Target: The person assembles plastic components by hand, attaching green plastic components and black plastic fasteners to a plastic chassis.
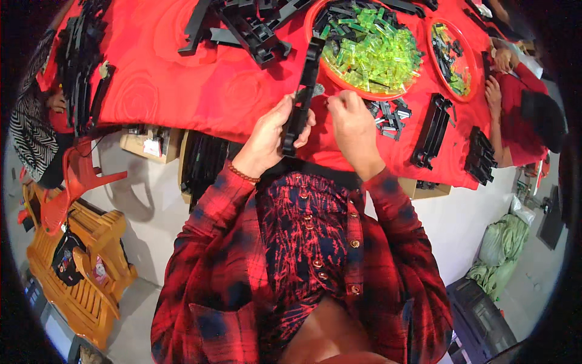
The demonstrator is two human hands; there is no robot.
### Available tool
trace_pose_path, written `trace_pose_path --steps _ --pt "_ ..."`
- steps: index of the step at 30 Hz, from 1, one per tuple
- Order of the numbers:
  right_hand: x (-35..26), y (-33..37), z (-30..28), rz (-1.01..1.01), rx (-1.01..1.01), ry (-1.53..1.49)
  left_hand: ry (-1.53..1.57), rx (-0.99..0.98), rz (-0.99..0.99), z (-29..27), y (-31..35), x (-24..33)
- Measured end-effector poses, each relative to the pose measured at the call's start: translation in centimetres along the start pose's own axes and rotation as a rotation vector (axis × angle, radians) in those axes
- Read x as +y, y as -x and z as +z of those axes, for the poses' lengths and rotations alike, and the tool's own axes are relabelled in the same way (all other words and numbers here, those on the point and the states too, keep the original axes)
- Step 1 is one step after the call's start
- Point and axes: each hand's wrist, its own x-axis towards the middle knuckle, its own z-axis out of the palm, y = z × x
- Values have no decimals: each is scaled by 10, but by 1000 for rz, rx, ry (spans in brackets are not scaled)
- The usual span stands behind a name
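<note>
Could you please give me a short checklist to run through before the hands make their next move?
1. Long black part held by the left hand: ok, it is gripped between thumb and fingers.
2. Right hand clear of that part: ok, a gap shows between them.
3. Small piece in the right fingertips: cannot tell, the fingers are drawn together and hide whatever may be there.
4. Yellow-green pieces contained: ok, they are heaped in the red bowl, with darker ones among them.
5. Small dark pieces contained: not ok, they lie loose on the red cloth beside the bowl.
</note>
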Motion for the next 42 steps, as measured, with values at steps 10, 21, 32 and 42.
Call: trace_pose_path --steps 10,21,32,42 --pt "-21 -23 -49 721 43 -1342 142 -97 33 -10 -1 -10" --pt "-41 -38 -18 314 211 -537 155 1 72 -5 -3 -15" --pt "-33 -43 -14 62 200 -201 157 63 40 -2 -6 -13" --pt "-35 -42 -19 58 143 -163 104 82 21 -3 -7 -15"
